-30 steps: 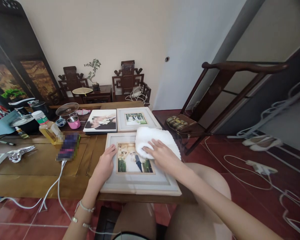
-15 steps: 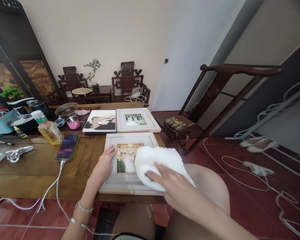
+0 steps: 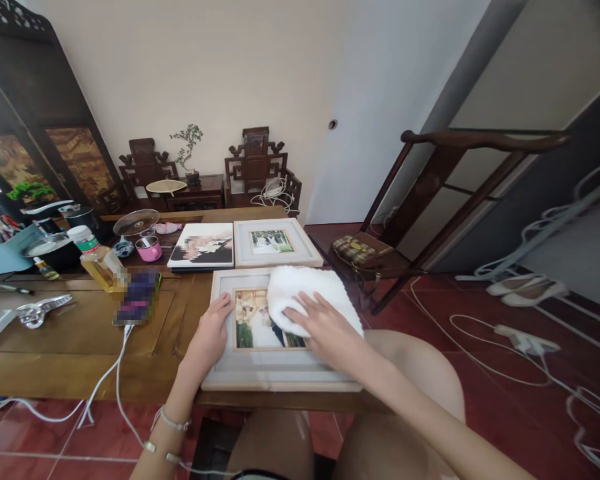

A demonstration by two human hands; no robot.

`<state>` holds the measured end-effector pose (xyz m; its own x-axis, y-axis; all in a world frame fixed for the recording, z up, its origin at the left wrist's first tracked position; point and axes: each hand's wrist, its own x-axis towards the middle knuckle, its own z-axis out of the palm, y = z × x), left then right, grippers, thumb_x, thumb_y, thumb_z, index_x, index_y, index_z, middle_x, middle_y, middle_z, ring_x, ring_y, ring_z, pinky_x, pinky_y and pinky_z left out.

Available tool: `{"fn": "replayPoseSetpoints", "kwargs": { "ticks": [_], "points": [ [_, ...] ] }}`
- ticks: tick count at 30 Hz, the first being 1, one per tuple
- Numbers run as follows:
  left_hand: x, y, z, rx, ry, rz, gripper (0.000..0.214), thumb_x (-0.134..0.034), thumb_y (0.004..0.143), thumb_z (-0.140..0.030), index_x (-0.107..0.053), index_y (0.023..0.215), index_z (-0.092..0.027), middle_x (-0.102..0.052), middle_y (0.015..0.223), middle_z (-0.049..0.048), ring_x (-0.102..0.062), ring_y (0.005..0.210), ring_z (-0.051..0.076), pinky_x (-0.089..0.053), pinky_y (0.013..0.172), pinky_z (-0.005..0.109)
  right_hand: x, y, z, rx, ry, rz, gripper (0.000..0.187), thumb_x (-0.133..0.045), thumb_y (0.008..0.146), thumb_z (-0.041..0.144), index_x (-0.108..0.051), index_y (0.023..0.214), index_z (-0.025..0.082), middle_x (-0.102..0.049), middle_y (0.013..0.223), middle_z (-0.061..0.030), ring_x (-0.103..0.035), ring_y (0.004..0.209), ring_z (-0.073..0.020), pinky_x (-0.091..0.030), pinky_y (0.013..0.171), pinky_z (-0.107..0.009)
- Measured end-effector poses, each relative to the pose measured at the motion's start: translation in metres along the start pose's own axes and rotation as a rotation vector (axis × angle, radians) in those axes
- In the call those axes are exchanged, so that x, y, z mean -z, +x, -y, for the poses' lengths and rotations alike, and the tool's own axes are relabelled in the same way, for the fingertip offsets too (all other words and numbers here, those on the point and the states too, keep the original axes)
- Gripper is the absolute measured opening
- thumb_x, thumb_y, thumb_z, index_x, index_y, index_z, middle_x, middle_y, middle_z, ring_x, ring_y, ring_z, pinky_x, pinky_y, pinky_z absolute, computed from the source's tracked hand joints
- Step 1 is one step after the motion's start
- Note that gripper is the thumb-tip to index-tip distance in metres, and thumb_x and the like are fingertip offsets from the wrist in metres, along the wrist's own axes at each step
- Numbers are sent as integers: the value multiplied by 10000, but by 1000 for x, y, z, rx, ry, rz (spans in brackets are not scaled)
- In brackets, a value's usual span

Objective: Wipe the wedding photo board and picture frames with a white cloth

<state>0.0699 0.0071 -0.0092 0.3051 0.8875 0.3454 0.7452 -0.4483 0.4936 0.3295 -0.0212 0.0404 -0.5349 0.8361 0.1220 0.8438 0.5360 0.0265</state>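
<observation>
A picture frame point(image 3: 285, 385) with a pale wooden border and a photo behind its glass lies flat at the table's near edge. My left hand point(image 3: 214, 327) holds its left side, fingers bent over the border. Under my right hand point(image 3: 325, 327) is a fluffy white cloth point(image 3: 330, 283), pressed onto the glass at the frame's upper right. The cloth hides the right part of the photo and the frame's upper right corner. A second, similar picture frame point(image 3: 300, 250) lies just beyond, beside a white photo album point(image 3: 220, 233) with a picture cover.
Left on the wooden table point(image 3: 90, 360) are a phone point(image 3: 139, 300) on a white cable, a bottle of yellow liquid point(image 3: 97, 260), a pink cup point(image 3: 149, 249) and a silver hair clip point(image 3: 40, 310). A chair point(image 3: 380, 247) carrying a checked bag point(image 3: 357, 250) stands at right.
My right hand and the white cloth have slid up and slightly left across the glass, uncovering the frame's lower right. My left hand keeps its place on the frame.
</observation>
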Motion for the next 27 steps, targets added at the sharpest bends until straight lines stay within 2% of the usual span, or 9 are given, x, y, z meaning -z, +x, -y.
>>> {"fn": "replayPoseSetpoints", "kwargs": {
  "ticks": [5,7,9,13,18,21,24,27],
  "points": [
    [-2,1,0,4,13,16,530,-339,768,54,-580,1218,-90,-511,1358,165,-410,1326,231,-346,1108,443,28,-71,34,98,92,102,708,-447,592,-29,-574,1251,196,-557,1305,-154,-497,1216,-314,-425,995,-467],
    [-3,0,1,16,11,33,546,-336,766,55,-568,1235,-102,-490,1380,156,-391,1338,229,-342,1107,454,34,-87,41,122,126,130,714,-446,587,-11,-577,1249,222,-565,1303,-136,-516,1198,-314,-455,967,-451],
    [-3,-1,2,23,8,56,563,-334,761,59,-554,1251,-112,-466,1403,147,-370,1351,225,-329,1112,461,34,-89,43,95,143,138,734,-431,587,-13,-564,1264,237,-554,1319,-123,-511,1206,-306,-463,960,-442],
    [-1,-2,4,23,-12,80,576,-335,755,65,-546,1259,-120,-444,1422,141,-348,1363,219,-303,1124,464,18,-60,27,-8,113,69,784,-405,566,-37,-527,1294,227,-482,1390,-118,-436,1277,-280,-433,993,-445],
    [0,-2,4,26,-42,74,570,-346,752,64,-564,1236,-141,-455,1414,131,-355,1359,220,-292,1127,477,-5,7,-18,-92,20,-129,660,-439,660,-29,-496,1302,114,-501,1353,-192,-379,1316,-277,-305,1085,-454],
    [2,-2,4,28,-34,76,571,-347,752,61,-562,1241,-139,-459,1411,132,-358,1358,222,-298,1123,480,-10,39,-35,-78,-2,-109,643,-452,681,-37,-487,1309,98,-521,1328,-205,-330,1343,-276,-269,1092,-468],
    [4,0,2,27,-9,89,566,-336,759,58,-549,1257,-107,-455,1410,153,-368,1352,229,-322,1113,476,-12,47,-33,-37,-24,-70,623,-482,677,-41,-534,1276,125,-498,1353,-198,-328,1342,-297,-233,1097,-498],
    [4,1,-1,29,3,88,557,-330,766,52,-548,1258,-91,-464,1401,159,-379,1345,233,-340,1105,470,-11,28,-16,-2,-56,-44,627,-499,652,-42,-561,1251,130,-492,1360,-192,-363,1319,-317,-249,1095,-505]
  ]
}}
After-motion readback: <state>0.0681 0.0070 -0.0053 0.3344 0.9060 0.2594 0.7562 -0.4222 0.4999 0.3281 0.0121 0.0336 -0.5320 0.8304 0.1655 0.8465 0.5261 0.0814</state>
